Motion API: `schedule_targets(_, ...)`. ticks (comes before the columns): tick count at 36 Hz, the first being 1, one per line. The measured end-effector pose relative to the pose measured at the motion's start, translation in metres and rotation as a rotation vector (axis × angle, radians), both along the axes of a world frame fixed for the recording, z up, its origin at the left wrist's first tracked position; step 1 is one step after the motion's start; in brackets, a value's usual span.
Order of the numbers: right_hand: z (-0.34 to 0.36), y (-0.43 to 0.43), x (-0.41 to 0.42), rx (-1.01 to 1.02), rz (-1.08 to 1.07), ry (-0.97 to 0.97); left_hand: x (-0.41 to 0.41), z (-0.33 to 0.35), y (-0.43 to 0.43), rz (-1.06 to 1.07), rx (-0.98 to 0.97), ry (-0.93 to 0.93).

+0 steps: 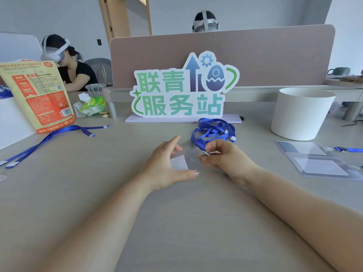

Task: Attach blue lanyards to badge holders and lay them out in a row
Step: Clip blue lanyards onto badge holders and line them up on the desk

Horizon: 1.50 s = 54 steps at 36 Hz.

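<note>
On the left a spare lanyard [49, 138] lies loose. In the middle our left hand [167, 163] grips a badge holder [181, 163], and our right hand [225, 157] pinches the clip [206, 153] of the blue lanyard [214, 130] at it. On the right two holders [322, 167] lie side by side; we think about half remains

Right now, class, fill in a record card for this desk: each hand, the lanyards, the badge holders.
Left hand: holds the clear badge holder
Right hand: fingers pinch the lanyard clip at that holder's edge
Blue lanyard: bunched behind the hands, leads to the clip
Laid-out holders: two on the right, one behind the other
Spare lanyards: stretched out on the left
</note>
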State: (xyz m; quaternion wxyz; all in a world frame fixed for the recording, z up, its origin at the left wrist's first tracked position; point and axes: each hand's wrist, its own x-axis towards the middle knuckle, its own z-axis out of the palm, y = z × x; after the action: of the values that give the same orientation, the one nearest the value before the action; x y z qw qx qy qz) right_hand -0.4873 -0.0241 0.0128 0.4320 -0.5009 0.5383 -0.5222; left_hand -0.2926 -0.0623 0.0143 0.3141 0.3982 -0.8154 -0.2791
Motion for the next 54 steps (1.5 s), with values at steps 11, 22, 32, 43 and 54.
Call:
schedule_targets(11, -0.001, -0.003, -0.003, 0.014, -0.004, -0.191, 0.000, 0.002, 0.001, 0.000, 0.001, -0.003)
schedule_targets(22, 0.001, -0.002, 0.001, 0.026, 0.090, -0.248, -0.001, -0.001, -0.002, 0.007, -0.026, -0.028)
schedule_targets(32, 0.006, 0.004, 0.005, 0.025, -0.092, 0.502, 0.006, -0.005, -0.011, 0.063, -0.183, -0.373)
schedule_targets(43, -0.002, 0.003, -0.004, -0.026, -0.321, 0.911, 0.007, -0.011, -0.016, -0.010, -0.123, -0.262)
schedule_targets(54, -0.012, 0.000, -0.003, -0.188, -0.153, 1.081, 0.004, -0.015, -0.015, -0.034, -0.087, -0.166)
